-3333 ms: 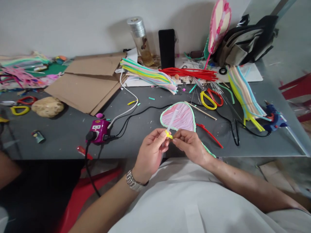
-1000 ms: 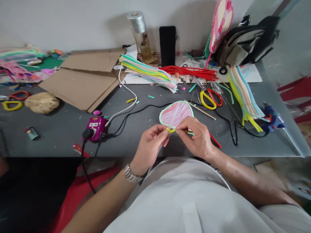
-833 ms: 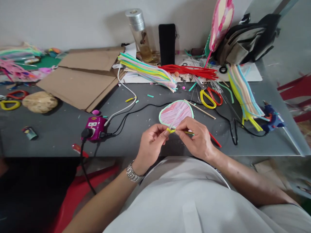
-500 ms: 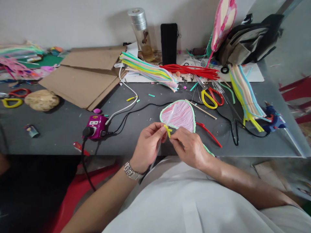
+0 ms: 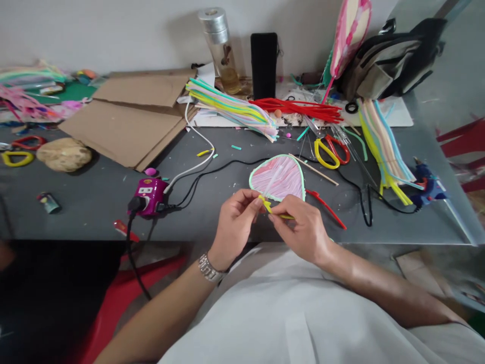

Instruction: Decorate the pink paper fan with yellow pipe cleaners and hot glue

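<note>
Over the table's front edge, my left hand (image 5: 235, 222) is closed, pinching a bent yellow pipe cleaner (image 5: 266, 203) between thumb and forefinger. My right hand (image 5: 302, 227) is closed too, its fingertips on the other part of the same pipe cleaner, with a yellow length showing beneath the fingers. A thin clear strip or stick (image 5: 270, 183) runs up past my left fingertips; its lower part is hidden by the hand. Just beyond lies a pink rounded panel (image 5: 283, 174) edged in pale green, its near side partly covered by my hands. A red pipe cleaner (image 5: 326, 208) lies to the right.
Scissors (image 5: 326, 154), a wooden stick (image 5: 316, 171) and a glue gun (image 5: 430, 184) lie rightward. Bundled pipe cleaners (image 5: 233, 108), a bottle (image 5: 220, 50) and a phone (image 5: 264, 65) are behind. Leftward are a purple power socket (image 5: 149, 196), black cables, cardboard (image 5: 125, 129) and a stone (image 5: 64, 154).
The yellow pipe cleaner's shape between my fingertips has changed, and a yellow length now shows under my right fingers. My right hand has shifted slightly right; both hands keep their pinch.
</note>
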Tool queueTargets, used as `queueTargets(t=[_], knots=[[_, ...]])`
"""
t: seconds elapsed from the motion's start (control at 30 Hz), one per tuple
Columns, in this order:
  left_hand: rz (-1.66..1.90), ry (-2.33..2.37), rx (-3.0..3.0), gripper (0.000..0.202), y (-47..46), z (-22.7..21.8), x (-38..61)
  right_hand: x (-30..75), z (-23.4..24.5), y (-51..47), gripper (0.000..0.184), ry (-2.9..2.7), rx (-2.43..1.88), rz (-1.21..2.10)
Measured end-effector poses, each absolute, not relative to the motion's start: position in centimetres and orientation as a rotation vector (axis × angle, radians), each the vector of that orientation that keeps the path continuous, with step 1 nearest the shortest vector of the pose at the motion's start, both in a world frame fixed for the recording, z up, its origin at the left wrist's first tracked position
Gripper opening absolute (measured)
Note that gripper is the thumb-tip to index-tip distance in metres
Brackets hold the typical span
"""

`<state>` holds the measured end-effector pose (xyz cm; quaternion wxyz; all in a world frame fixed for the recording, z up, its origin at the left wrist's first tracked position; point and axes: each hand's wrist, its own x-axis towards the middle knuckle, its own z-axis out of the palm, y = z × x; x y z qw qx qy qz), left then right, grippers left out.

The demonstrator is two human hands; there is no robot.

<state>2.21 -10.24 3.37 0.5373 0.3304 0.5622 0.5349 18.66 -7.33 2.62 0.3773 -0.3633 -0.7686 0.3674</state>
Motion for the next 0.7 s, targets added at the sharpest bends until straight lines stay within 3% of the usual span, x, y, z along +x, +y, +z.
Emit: queueTargets(t=[0.13,0.5,0.6,0.7], knots=[[1.24,1.363,0.824,0.02,-10.2,3.5,2.3,19.0,2.2,-6.5,0.018,-2.085,-0.883,0.622],[1.079,1.144,0.712,0.027,-10.5,3.9,0.8,18.8,1.3,-4.6,0.017,-1.57,-1.078,1.525],[1.097,1.133,0.589,0.031,-10.3,3.8,0.7,18.3,0.4,-5.4,0.016,-1.582,-1.1,1.541],[1.124,1.176,0.506,0.035,-10.2,3.6,0.9,18.0,0.1,-7.1,0.014,-1.795,-1.031,1.321]])
